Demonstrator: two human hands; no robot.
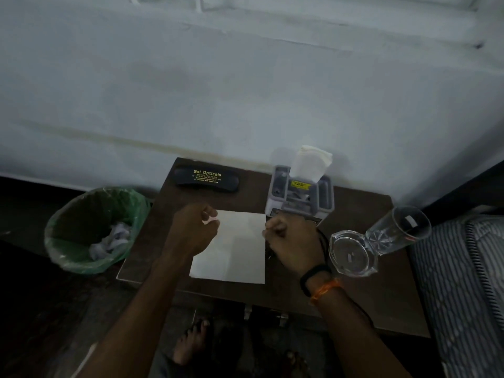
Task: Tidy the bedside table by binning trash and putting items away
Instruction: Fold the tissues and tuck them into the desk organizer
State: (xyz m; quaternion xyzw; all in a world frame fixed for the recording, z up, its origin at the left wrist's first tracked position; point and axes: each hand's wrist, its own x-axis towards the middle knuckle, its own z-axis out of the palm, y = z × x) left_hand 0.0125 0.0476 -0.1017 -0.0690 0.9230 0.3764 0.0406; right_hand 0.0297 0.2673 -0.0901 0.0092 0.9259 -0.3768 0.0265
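Dim light, head view looking down on dark brown bench point(362, 290) set against pale wall point(245, 91).

White paper sheet point(234, 249) flat at bench centre. Left hand point(195, 230) curled at sheet's far-left corner, pinching that corner between thumb and fingers; corner lifted slightly off the surface. Right hand point(290, 238) curled at sheet's right edge, fingers closed on that edge. Rest of sheet lying flat between the two hands. Black band point(313, 275) and orange thread point(326, 290) on right wrist.

Black spectacle case point(207, 179) with yellow print "Sai Opticals" at bench's far-left, close to wall, apart from sheet. Grey tissue dispenser point(300, 195) at far-centre, just beyond sheet's far-right corner, white tissue point(311, 160) standing up out of its top. Yellow label on dispenser, text unreadable.

Clear glass jug point(353, 253) right of right hand, near bench's right edge. Tall clear drinking glass point(398, 230) just beside jug; contact between them not resolvable. Contents of either not discernible.

Bin with green liner point(95, 230) on floor, left of bench, just beside its left edge. Crumpled white paper point(111, 241) inside bin, near bottom.

Striped mattress point(463, 282) at right of bench. Bare foot point(191, 342) on floor below bench's near edge.
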